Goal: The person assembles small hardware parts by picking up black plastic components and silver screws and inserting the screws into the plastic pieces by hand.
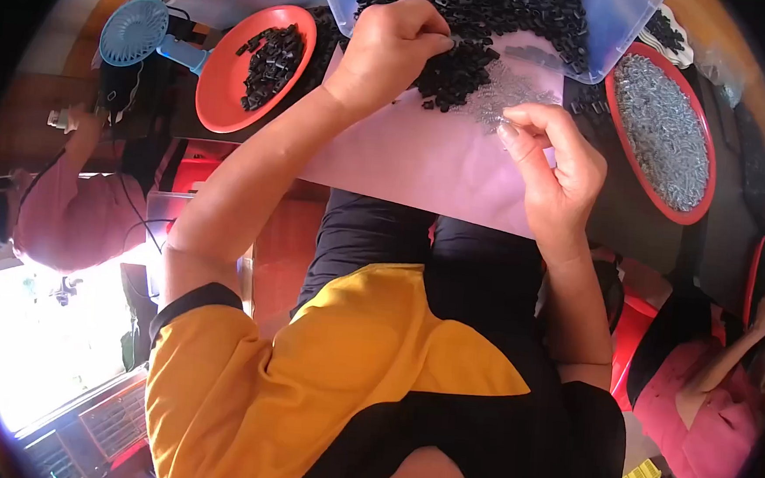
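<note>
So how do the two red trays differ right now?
The left red tray holds a small heap of black parts, much of its floor bare; the right red tray is covered with silvery metal parts. The left hand is nearer the left tray. Both are round and rimmed.

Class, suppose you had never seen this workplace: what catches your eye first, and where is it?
First, the two hands at the top centre: the left hand digs into a heap of small black parts, the right hand pinches tiny silvery pieces on a pink board. Red trays flank them, one with black parts on the left, one with metal bits on the right.
</note>
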The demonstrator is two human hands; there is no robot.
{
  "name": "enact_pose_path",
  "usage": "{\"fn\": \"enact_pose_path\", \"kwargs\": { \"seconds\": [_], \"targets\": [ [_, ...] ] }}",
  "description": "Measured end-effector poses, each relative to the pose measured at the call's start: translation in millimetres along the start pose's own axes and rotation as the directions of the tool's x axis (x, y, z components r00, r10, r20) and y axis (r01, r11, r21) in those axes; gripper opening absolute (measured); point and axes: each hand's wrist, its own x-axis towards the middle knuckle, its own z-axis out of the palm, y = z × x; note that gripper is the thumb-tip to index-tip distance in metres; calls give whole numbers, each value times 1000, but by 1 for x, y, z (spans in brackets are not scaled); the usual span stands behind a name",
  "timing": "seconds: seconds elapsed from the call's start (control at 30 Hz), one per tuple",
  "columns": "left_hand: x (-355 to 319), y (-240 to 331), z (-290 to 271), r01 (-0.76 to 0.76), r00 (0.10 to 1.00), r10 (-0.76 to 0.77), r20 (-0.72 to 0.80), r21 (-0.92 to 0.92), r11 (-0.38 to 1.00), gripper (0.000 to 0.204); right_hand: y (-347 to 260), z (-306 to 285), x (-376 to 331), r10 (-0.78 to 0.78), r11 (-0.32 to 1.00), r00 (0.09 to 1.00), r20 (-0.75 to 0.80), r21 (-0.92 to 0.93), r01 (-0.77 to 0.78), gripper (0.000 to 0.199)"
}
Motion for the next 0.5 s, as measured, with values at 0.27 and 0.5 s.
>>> {"fn": "enact_pose_path", "kwargs": {
  "seconds": [0.27, 0.5],
  "targets": [
    [-41, 53, -17, 508, 833, -443, 330, -774, 378, 14, -17, 1, 12, 68, 993, 998, 20, 95, -69, 11],
    [-63, 63, -7, 474, 792, -431, 433, -880, -14, 10, -23, 15, 17, 57, 993, 996, 66, 102, -63, 7]
  ]
}}
